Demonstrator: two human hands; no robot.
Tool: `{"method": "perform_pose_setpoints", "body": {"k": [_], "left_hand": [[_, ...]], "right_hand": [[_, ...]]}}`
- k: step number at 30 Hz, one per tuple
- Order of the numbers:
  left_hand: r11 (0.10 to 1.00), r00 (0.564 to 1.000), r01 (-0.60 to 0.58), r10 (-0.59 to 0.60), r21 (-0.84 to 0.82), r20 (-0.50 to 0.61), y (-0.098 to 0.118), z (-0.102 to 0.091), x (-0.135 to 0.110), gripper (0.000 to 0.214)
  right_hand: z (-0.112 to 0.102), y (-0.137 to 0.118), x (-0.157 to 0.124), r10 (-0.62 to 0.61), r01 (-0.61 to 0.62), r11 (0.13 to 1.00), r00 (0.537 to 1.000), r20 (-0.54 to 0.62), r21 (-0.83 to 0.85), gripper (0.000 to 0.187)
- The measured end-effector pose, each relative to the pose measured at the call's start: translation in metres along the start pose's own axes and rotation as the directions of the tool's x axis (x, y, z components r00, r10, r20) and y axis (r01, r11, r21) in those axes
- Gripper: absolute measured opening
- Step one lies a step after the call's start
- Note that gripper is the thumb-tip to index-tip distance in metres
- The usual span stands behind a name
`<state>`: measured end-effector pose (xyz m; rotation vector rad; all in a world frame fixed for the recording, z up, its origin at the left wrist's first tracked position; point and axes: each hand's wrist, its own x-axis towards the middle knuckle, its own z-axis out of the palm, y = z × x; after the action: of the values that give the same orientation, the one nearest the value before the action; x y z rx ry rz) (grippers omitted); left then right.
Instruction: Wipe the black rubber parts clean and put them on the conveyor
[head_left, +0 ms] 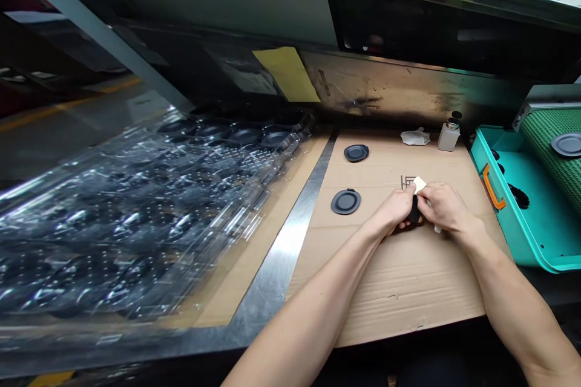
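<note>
Both my hands meet over the cardboard sheet on the bench. My left hand is closed round a small black round part, mostly hidden by the fingers. My right hand pinches a small pale square pad against the top of that part. Two more black round discs lie on the cardboard to the left: one nearer, one farther back.
A clear plastic tray stack with black parts fills the left. A metal strip runs along the cardboard. At the back stand a small white bottle and a crumpled wipe. A teal bin and green conveyor with a disc sit right.
</note>
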<state>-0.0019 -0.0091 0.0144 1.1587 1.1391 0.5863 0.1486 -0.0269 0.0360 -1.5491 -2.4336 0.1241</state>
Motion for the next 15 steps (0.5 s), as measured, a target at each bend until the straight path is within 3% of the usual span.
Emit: {"method": "perform_pose_setpoints", "body": {"k": [15], "left_hand": [[1.000,1.000,0.025,-0.025,0.016,-0.017,0.0024,0.0025,-0.0031,0.064]], "right_hand": [[0.0012,0.0016,0.0007,0.062,-0.064,0.997,0.998,0.028,0.051,0.023]]}}
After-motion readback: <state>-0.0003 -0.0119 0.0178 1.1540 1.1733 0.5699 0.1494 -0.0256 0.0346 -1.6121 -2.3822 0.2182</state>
